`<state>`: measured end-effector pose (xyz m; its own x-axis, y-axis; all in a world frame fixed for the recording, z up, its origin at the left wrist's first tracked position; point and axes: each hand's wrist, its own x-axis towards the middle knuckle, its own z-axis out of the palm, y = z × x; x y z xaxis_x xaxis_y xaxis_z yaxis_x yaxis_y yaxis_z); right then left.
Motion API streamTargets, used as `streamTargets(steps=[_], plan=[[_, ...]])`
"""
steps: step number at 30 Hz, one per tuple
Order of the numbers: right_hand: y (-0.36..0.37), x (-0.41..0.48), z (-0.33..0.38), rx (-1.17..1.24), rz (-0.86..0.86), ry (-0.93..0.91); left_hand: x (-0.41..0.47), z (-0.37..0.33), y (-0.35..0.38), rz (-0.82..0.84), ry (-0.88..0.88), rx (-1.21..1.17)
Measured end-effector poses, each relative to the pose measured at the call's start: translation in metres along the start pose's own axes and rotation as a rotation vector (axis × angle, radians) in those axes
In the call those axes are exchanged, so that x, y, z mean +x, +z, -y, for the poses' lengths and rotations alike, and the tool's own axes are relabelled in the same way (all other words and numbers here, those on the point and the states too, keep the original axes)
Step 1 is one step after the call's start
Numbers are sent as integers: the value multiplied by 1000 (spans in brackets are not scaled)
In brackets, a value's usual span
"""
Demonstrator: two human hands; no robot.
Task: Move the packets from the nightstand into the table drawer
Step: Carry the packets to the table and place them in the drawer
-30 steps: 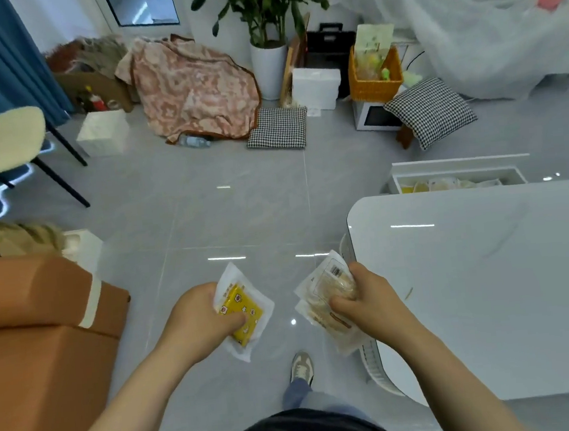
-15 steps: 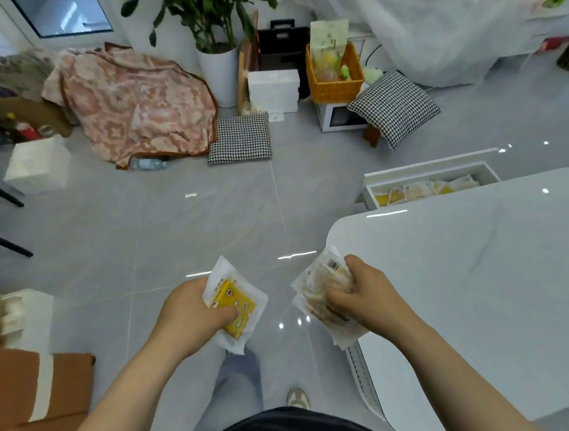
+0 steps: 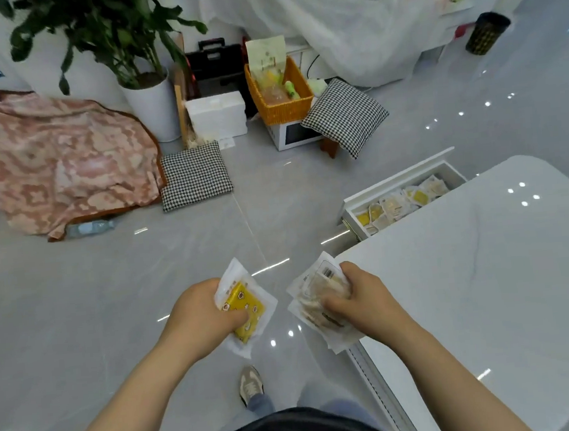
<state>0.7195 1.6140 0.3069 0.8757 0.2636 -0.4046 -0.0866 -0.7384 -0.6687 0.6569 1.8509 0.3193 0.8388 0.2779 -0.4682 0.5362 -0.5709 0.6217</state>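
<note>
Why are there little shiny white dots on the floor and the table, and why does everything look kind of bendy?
In the head view, the dots are ceiling lights mirrored in the glossy grey tiled floor and the shiny white tabletop. The wide-angle lens bends straight edges, such as those of the open white drawer. The far corners look smeared, though the yellow packet stays fairly sharp.
</note>
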Motion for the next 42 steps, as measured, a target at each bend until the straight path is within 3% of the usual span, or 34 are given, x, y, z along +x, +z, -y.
streamTargets(steps=[11,23,35,42], plan=[[-27,101,17,110,-132,149,147,-70,-37,107,98,154],[-118,248,13,137,-151,206,289,-183,-35,133,158,221],[-159,316,-8,250,-293,424,404,-263,-21,335,268,287],[-175,394,17,331,-401,549,500,-313,-42,468,345,303]])
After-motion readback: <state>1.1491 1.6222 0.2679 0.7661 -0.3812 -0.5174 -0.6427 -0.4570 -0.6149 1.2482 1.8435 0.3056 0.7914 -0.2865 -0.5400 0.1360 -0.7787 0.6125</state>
